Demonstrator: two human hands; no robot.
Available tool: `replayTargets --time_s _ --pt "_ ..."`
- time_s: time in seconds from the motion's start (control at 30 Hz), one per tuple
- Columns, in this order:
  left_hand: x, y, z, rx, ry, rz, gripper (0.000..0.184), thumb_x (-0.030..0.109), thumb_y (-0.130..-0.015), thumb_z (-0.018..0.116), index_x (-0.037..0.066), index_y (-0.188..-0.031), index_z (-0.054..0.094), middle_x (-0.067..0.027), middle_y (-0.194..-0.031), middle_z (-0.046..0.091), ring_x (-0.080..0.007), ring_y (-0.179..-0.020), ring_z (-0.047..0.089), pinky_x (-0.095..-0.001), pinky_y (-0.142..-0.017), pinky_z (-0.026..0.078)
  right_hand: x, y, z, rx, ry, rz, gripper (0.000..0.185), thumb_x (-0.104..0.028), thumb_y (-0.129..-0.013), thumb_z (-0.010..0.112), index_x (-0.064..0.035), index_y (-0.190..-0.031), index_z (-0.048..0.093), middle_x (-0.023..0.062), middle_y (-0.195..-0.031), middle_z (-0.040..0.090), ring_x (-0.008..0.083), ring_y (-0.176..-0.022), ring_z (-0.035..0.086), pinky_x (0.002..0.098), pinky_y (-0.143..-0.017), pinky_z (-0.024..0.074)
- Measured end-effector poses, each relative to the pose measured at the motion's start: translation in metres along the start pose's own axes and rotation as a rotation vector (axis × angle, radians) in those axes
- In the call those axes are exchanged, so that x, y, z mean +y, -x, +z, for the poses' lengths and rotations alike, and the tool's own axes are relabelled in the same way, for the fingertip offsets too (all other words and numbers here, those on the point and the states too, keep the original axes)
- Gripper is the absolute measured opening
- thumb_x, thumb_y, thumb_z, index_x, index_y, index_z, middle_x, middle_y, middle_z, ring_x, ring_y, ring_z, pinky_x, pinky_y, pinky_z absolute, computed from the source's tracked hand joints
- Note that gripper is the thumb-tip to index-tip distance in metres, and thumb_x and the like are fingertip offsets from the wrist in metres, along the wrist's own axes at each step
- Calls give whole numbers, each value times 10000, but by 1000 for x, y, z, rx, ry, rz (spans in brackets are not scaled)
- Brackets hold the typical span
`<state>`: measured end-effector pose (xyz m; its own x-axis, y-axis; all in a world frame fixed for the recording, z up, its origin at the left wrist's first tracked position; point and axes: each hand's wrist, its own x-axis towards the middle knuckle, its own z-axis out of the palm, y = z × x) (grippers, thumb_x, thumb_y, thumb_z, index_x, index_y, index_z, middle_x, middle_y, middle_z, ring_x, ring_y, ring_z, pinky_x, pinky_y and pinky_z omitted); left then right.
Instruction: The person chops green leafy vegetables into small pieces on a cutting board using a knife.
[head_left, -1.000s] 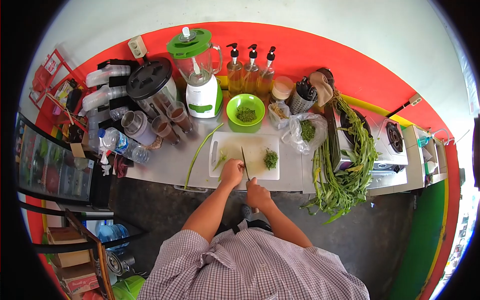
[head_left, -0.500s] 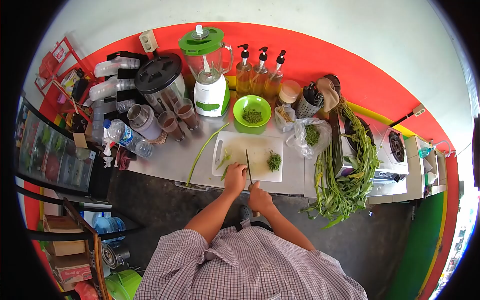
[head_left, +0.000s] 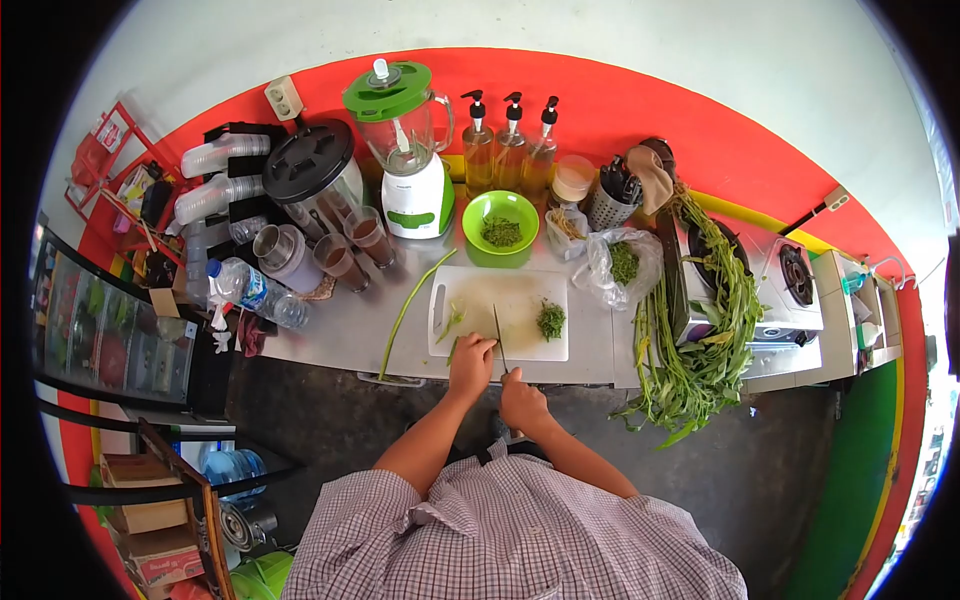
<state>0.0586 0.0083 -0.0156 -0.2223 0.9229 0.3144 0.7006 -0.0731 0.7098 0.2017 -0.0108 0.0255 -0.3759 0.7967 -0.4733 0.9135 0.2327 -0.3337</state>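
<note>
- The right hand [head_left: 523, 402] is closed around the handle of the knife [head_left: 499, 325]; its blade points away from the person, over the cutting board [head_left: 480, 283].
- The left hand [head_left: 472, 362] is at the board's near edge, its fingers bunched close together just left of the blade; whether they pinch anything — or touch the steel — I cannot tell.
- The chopped greens [head_left: 550, 320] lie in a small heap on the board, right of the blade, beyond both hands; some pale green pieces [head_left: 452, 318] lie on the board's left part, just beyond the left hand and to its left.
- A long green stalk [head_left: 405, 315] lies on the counter [head_left: 340, 330], left of the board; the green bowl [head_left: 471, 228] stands behind the board, with more cut greens inside.
</note>
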Motion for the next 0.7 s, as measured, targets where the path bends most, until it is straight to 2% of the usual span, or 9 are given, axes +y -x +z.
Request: replayTargets --time_s 0.03,0.1,0.3,0.43,0.5,0.53,0.6,0.63,0.7 --pt "1 0 0 -1 1 1 143 24 -849 669 36 -964 752 -134 -897 641 -357 -911 602 -435 -817 495 0 -2 0 0 0 2 427 -166 -929 571 71 -1227 377 249 -959 723 417 -905 731 474 -772 602" --pt "1 1 -2 1 19 12 135 24 -854 669 35 -961 750 -137 -891 639 -356 -915 600 -440 -815 492 -1 -10 -2 39 -33 38 526 -174 -867 650 94 -1227 376 286 -947 708 441 -908 722 496 -790 593" --pt "-9 3 -4 -41 53 -54 131 18 -858 664 11 -968 735 -156 -956 679 -357 -895 652 -402 -764 548 2 -11 -5 232 -43 37 561 -191 -859 665 89 -1250 377 250 -857 715 429 -792 728 492 -698 599" --pt "0 2 -16 -100 74 -94 136 -10 -860 649 -6 -973 726 -165 -1003 696 -330 -888 688 -371 -751 567 0 0 4 215 -56 3 532 -192 -858 667 71 -1233 396 237 -827 714 425 -765 725 496 -670 595" --pt "7 -2 -26 -112 252 -184 143 -35 -860 640 -10 -974 721 -160 -1008 702 -298 -883 699 -370 -754 565 1 4 6 142 -21 -50 478 -186 -864 658 49 -1208 422 227 -825 714 421 -760 725 498 -653 593" --pt "8 -6 -30 -125 244 -173 143 -35 -860 640 -10 -974 721 -160 -1008 702 -298 -883 699 -370 -754 565 3 3 5 150 -38 -42 478 -186 -864 658 49 -1208 422 227 -825 714 421 -760 725 498 -653 593" --pt "6 -9 -36 -10 298 -128 148 -48 -864 634 -6 -983 710 -140 -987 696 -279 -883 692 -362 -756 561 10 3 4 149 -65 -13 438 -192 -870 645 35 -1183 439 233 -836 713 420 -774 727 507 -668 592" --pt "2 -11 -39 -19 293 -123 148 -48 -864 634 -6 -983 710 -140 -987 696 -279 -883 692 -362 -756 561 15 1 6 151 -76 -9 438 -192 -870 645 35 -1183 439 233 -836 713 420 -774 727 507 -668 592" --pt "-7 -15 -47 65 182 -134 185 -48 -844 649 12 -1013 694 -128 -991 677 -279 -887 673 -367 -774 549 25 -3 4 181 -88 55 431 -217 -868 649 26 -1165 452 239 -866 714 424 -798 727 515 -691 591"
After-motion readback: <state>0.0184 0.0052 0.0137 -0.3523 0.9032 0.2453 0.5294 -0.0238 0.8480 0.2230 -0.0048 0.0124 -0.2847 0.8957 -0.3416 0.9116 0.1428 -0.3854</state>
